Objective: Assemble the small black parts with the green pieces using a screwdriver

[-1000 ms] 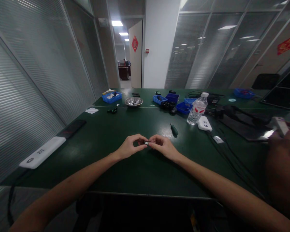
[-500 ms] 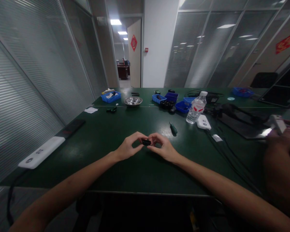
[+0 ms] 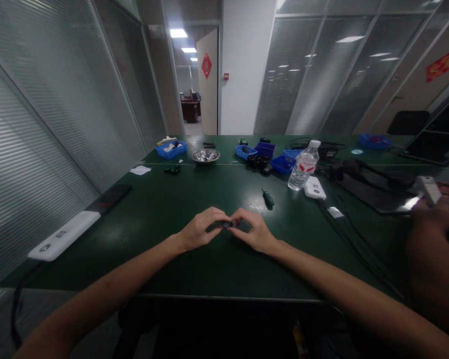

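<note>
Between my two hands, just over the green table [image 3: 149,269], is a small dark rectangular part [image 3: 226,224] with light detail on the side facing me. My left hand [image 3: 202,229] pinches its left end between thumb and fingers. At the other end my right hand [image 3: 255,230] grips it the same way. The part is too small for me to tell its exact kind. A screwdriver [image 3: 268,198] with a dark green handle lies beyond my right hand.
A water bottle [image 3: 303,167] stands right of the screwdriver by a white power bank [image 3: 315,188] with cables. Farther back are a metal bowl [image 3: 205,156] and blue trays [image 3: 171,149]. A co-worker's hand [image 3: 432,212] holds a white object at right. Another white power bank [image 3: 65,234] lies left.
The dark part has turned slightly between my fingers, so a face with light detail shows. My hands have shifted slightly and still hold it.
</note>
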The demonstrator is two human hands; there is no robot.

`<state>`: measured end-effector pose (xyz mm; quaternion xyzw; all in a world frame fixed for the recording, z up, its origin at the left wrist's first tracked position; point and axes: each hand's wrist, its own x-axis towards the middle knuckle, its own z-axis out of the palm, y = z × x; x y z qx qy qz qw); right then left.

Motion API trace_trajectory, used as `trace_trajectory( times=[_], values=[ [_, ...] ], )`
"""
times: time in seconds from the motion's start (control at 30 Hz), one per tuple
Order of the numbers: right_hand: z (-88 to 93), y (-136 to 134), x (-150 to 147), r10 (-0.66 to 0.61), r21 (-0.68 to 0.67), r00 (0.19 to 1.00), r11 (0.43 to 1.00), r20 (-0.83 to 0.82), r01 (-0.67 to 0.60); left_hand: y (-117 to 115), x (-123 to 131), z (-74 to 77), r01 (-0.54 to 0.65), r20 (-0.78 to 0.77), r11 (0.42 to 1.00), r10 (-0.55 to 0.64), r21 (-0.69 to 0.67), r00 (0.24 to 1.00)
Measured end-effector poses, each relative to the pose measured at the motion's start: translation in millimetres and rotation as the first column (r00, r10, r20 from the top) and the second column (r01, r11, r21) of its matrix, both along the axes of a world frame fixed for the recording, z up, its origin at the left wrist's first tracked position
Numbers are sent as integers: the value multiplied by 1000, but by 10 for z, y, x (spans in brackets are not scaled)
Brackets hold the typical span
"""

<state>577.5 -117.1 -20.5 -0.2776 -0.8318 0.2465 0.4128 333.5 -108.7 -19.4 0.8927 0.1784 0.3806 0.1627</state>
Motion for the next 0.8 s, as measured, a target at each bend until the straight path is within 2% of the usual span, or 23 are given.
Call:
trace_trajectory(
  times=[0.17, 0.33, 0.47, 0.57, 0.67, 0.8],
  values=[
    [-1, 16, 6, 8, 12, 1000, 1000, 1, -8, 1, -16, 13, 2, -14, 1000, -1, 18, 1000],
    [42, 143, 19, 24, -27, 999, 999, 43, -23, 80, -37, 15, -87, -39, 996, 86, -30, 996],
    [47, 324, 8, -6, -82, 1000, 997, 30, 9, 231, -20, 55, -139, 1, 972, 141, -188, 990],
    [8, 456, -7, -36, -157, 999, 987, 14, 38, 343, 0, 49, -200, -24, 916, 204, -349, 979],
    [-38, 553, -11, -88, -272, 995, 958, 36, 95, 411, 3, 1, -256, -53, 854, 261, -454, 964],
    [-43, 603, -10, -43, -379, 997, 923, 61, 63, 433, -9, -31, -218, -54, 831, 222, -511, 973]
  ],
)
